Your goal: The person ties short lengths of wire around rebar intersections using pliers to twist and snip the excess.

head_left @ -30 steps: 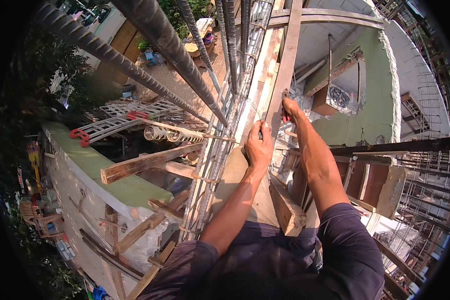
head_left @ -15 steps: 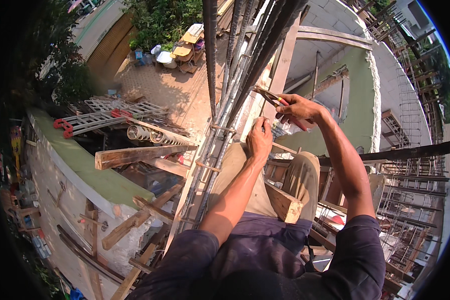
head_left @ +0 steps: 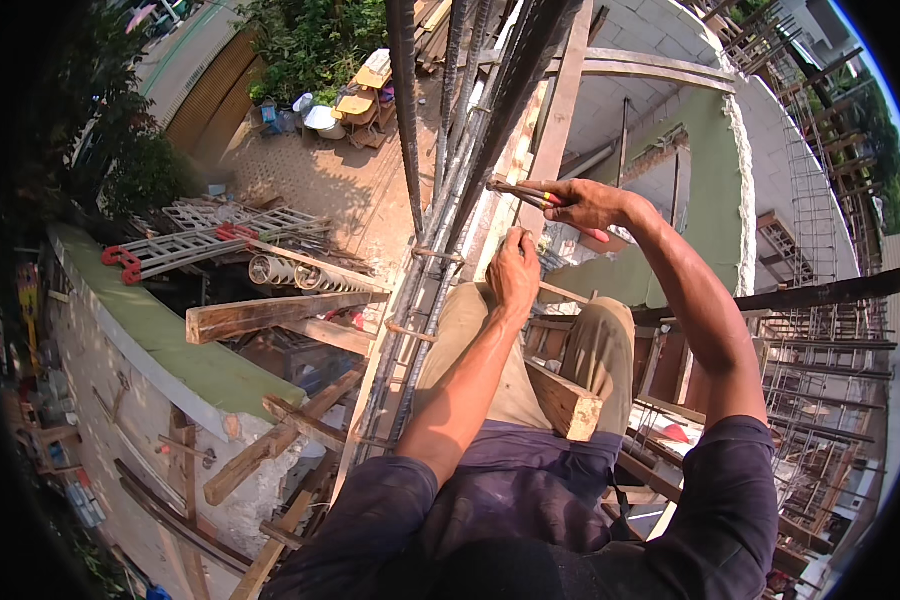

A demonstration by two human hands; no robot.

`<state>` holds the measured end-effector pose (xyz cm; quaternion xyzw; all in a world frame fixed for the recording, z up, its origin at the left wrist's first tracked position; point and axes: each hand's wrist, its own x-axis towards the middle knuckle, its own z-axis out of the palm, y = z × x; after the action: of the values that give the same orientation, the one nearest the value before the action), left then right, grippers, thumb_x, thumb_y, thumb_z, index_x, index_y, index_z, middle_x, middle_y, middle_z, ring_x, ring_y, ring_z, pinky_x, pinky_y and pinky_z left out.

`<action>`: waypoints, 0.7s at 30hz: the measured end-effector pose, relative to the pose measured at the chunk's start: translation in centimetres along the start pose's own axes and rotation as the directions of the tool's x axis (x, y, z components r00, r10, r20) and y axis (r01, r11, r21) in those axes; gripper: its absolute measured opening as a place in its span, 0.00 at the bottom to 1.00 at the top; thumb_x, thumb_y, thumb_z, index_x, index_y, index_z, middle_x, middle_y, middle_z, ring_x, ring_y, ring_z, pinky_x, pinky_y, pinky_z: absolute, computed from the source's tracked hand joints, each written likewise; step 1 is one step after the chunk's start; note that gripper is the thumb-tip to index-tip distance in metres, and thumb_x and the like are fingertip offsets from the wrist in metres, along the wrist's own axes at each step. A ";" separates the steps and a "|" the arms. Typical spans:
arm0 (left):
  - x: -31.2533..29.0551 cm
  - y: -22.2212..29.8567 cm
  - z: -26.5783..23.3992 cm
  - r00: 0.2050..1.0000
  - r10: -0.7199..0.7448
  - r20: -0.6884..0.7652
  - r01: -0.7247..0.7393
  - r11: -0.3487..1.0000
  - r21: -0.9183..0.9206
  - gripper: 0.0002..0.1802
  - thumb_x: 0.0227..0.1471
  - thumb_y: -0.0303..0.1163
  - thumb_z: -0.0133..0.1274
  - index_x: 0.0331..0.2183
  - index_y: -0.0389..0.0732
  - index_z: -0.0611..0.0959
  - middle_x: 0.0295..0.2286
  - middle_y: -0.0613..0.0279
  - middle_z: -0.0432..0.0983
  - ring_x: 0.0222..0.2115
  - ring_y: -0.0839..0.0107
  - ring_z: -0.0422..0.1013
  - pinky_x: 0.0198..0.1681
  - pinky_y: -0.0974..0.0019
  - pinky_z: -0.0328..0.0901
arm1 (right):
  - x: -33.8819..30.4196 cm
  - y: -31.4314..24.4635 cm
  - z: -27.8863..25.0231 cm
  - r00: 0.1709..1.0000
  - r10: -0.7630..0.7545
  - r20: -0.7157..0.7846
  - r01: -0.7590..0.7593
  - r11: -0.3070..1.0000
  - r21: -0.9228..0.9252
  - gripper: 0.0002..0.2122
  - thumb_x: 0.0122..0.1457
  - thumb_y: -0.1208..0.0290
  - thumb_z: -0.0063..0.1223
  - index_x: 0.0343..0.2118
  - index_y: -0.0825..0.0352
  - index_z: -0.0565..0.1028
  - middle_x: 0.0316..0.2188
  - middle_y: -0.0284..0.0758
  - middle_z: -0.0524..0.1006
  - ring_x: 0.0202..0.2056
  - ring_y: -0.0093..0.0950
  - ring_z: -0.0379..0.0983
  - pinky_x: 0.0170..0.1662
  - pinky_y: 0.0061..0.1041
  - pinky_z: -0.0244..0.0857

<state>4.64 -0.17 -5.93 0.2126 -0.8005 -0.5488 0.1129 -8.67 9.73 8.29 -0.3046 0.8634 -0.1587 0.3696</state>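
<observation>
Standing right of the right hand (head_left: pixel 592 206) is one green wall (head_left: pixel 718 180), with one timber (head_left: pixel 567 402) below-right of the separate, curled left hand (head_left: pixel 513 272), its hold unclear, and one pair of pliers (head_left: pixel 522 191) ahead, clamped in the right.

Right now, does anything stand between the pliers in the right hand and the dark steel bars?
Nothing visible does. The tips of the pliers in the right hand appear right beside the dark steel bars; whether they touch, I can't tell. The left hand is lower in the view, not between.
</observation>
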 end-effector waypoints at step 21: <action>0.4 -0.6 0.6 0.999 0.030 -0.016 -0.030 1.000 -0.006 0.12 0.60 0.37 0.48 0.37 0.39 0.79 0.24 0.45 0.78 0.29 0.42 0.74 0.32 0.47 0.65 | 2.4 4.0 -1.4 0.981 -0.088 0.170 0.084 0.996 0.035 0.32 0.63 0.69 0.50 0.67 0.38 0.54 0.27 0.36 0.74 0.33 0.27 0.71 0.47 0.33 0.65</action>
<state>4.11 -0.04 -6.77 0.2045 -0.8010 -0.5480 0.1280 -12.64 11.34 6.00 -0.3491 0.8121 -0.1595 0.4395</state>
